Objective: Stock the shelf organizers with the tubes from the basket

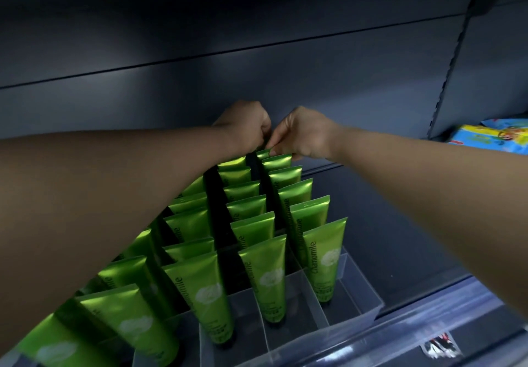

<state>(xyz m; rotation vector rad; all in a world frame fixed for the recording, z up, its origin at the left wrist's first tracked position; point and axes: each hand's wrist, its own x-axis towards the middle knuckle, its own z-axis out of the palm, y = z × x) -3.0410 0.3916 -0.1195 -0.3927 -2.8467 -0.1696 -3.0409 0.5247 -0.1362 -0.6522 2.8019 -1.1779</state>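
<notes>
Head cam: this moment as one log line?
phase: stocking | right hand: pinches rear tube | left hand: curled beside it, hold unclear | organizer: rows of tubes

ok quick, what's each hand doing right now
left hand: fingers curled, what it holds cannot be told
right hand: pinching the top of the rearmost green chamomile tube

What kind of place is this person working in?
Most likely a shop aisle. Dark metal shelving with a slotted upright holds many identical green tubes, lined up in rows in clear organizers, and colourful packets lie on the next shelf.
</notes>
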